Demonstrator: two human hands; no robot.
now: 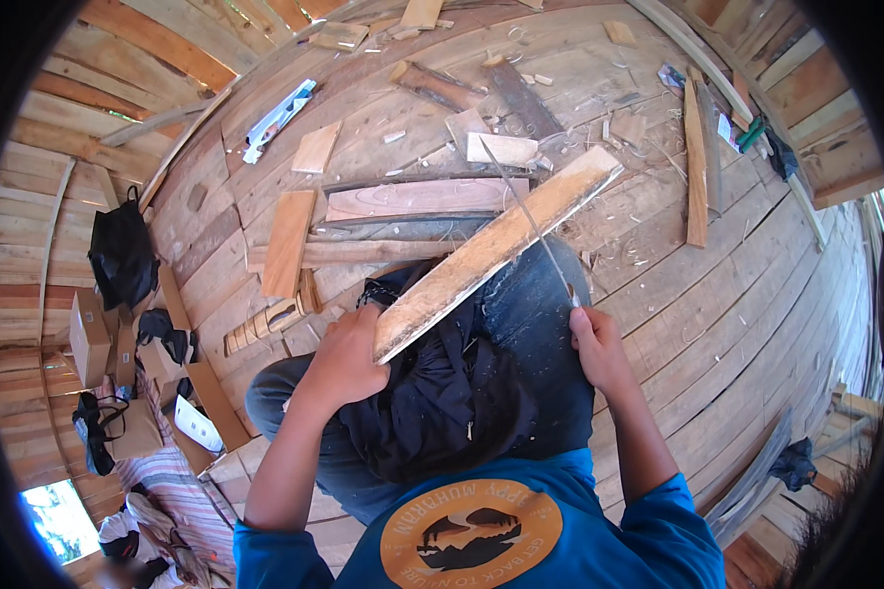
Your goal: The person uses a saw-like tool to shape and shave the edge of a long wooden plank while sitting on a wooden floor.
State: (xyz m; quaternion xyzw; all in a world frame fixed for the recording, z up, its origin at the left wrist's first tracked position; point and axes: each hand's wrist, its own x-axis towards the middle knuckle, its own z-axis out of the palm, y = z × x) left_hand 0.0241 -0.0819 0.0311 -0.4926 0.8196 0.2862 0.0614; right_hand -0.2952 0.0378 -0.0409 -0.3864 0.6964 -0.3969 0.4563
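Note:
My left hand (349,358) is closed around the near end of a wooden plank (501,253). The plank slants up and to the right across my lap, with rough dark patches along its long edges. In my right hand (599,344), held by its handle, is a long knife (532,221) with a narrow blade seen nearly edge-on. That blade crosses over the plank's far half and points up and to the left. Whether it touches the wood, I cannot tell. Most of the handle is hidden in my fist.
Boards lie ahead, including a pale plank (413,199) and an orange-brown board (288,240). Wood chips and split logs (437,86) litter the plank floor (688,304). A black bag (123,255) hangs at the left above cardboard boxes (88,339). Long boards (696,167) lie at the right.

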